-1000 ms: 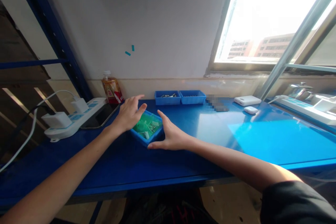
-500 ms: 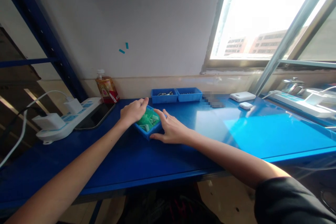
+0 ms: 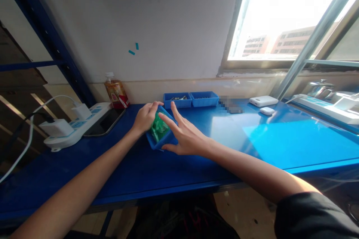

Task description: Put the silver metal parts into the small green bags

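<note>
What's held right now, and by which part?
The near blue bin: the left hand grips its left side. The right hand is spread at its right side; contact there can't be told.

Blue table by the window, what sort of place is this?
Probably a small workshop or assembly corner: a blue worktable, a small blue tray of loose parts at its back edge, and a white power strip at one side.

Blue bin now tilted more, green contents bunched leftward, right hand's fingers spread wider
</note>
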A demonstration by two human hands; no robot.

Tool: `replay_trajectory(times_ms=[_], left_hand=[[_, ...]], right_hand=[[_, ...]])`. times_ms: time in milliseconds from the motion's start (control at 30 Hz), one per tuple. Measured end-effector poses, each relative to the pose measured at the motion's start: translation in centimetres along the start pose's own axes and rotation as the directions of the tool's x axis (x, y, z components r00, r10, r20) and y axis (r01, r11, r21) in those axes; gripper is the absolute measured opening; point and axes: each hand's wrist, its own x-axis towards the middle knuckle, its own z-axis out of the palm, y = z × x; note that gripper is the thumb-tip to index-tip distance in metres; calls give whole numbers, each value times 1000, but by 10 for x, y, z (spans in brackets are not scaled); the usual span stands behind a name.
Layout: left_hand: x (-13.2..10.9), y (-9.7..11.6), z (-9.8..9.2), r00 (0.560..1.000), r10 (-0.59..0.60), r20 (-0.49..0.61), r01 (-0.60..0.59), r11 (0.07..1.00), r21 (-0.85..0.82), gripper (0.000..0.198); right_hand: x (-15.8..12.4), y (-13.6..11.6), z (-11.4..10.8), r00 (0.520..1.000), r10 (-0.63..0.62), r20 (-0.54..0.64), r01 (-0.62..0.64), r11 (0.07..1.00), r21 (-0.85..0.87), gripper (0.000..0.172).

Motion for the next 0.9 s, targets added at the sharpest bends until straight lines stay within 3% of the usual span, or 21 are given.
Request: replay_trajectory(times_ms=[67, 133, 233, 300, 400, 500, 600, 667, 900], left_hand=[[-2, 1, 4, 998, 47, -35, -51, 993, -107, 53], [-4, 2, 6, 997, 47, -66, -56, 987, -153, 51], [-5, -1, 8, 984, 8, -178, -45, 979, -200, 51], [-5, -4, 10, 951, -59, -304, -24, 965, -263, 51], [-3, -5, 16, 903, -197, -383, 31, 917, -398, 53], [-2, 4, 20, 891, -344, -295, 120, 806, -579, 55], [-7, 18, 18, 871, -478, -113, 239, 613, -753, 50], [-12, 25, 16, 865, -502, -4, 314, 545, -778, 50], [-22, 15, 23, 912, -410, 27, 337, 708, -621, 66]], right_hand=[[0, -6, -2, 996, -84, -31, 85, 996, 4, 90], [-1, -10, 1, 994, -82, -79, 84, 996, 29, 92], [-5, -9, 9, 974, 165, -152, -141, 978, 156, 109], [-6, -5, 13, 937, 340, -77, -305, 907, 290, 118], [-4, -2, 14, 907, 408, 107, -417, 829, 374, 105], [-1, -4, 13, 909, 410, 76, -415, 872, 261, 89], [-1, -6, 11, 935, 355, 28, -355, 924, 144, 83], [-3, -5, 11, 951, 305, 43, -308, 944, 114, 79], [-6, 7, 18, 967, 249, 52, -254, 925, 282, 88]])
